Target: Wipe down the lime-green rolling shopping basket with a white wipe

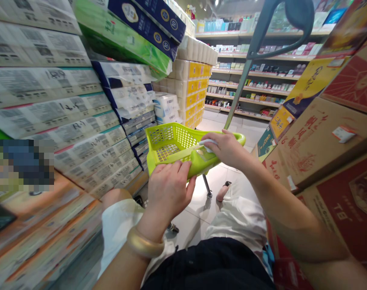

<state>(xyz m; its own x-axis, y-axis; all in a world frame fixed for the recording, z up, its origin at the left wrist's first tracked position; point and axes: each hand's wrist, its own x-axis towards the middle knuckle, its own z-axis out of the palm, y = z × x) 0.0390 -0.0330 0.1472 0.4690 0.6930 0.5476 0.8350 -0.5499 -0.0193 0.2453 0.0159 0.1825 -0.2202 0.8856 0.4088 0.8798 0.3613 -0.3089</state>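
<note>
A lime-green plastic shopping basket (168,141) stands on a wheeled stand in front of me, with a grey pull handle (247,68) rising from it. My left hand (168,189) grips the basket's near rim, fingers curled over the edge. My right hand (226,149) rests on the right rim, fingers pressed on a small white cloth or wipe (207,142). The basket looks empty inside. A gold bangle (144,243) circles my left wrist.
Stacked tissue and paper packs (65,104) wall the left side. Red and brown cardboard boxes (322,133) crowd the right. Yellow toilet-roll packs (192,84) and store shelves (256,80) stand behind. White tiled floor (195,213) runs between, under my knees.
</note>
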